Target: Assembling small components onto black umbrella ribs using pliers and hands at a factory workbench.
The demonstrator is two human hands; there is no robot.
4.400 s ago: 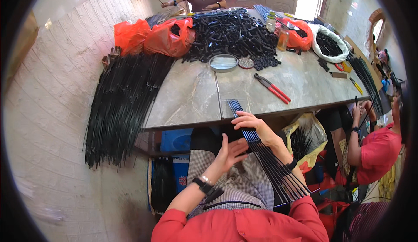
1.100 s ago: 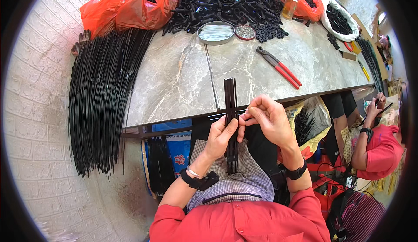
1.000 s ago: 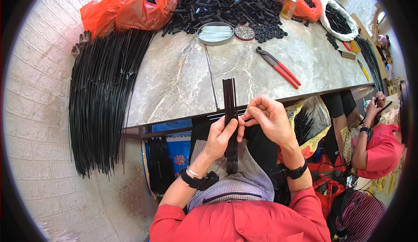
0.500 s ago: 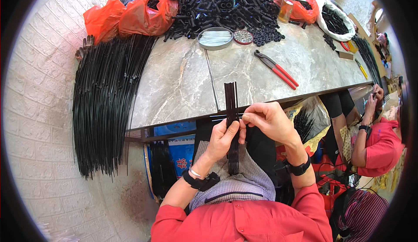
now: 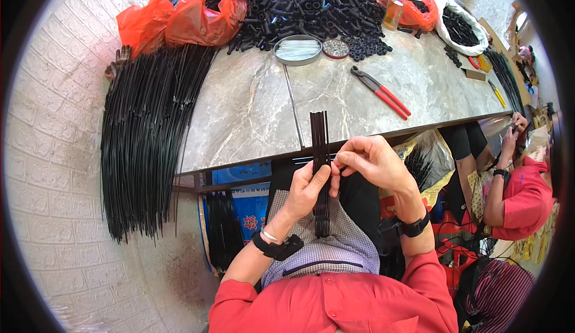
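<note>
A bundle of long, narrow dark strips [image 5: 320, 134] stands lengthwise above my lap, its far end over the table's front edge. My left hand [image 5: 306, 190] is closed around its middle, thumb on top. Thin pale rods [image 5: 300, 160] cross the bundle and stick out on its left side. At the bundle's right side my right hand [image 5: 372, 162] is closed in a pinch; what its fingertips hold is small and mostly hidden, seemingly a rod's end. The bundle's near end reaches down to the checked cloth [image 5: 353, 237] on my lap.
On the stone-patterned table [image 5: 239, 117] lie red-handled pliers [image 5: 383, 95], a round tin of white sticks [image 5: 297, 50], a small red-rimmed dish [image 5: 335, 48] and a heap of black tubular parts [image 5: 305, 6]. Long black rods [image 5: 144, 147] hang off the left side. A co-worker [image 5: 524, 207] sits at right.
The strips at the bundle's far end sit closer together, and the bundle has shifted slightly. My right hand has moved a little to the right and down, still pinching.
</note>
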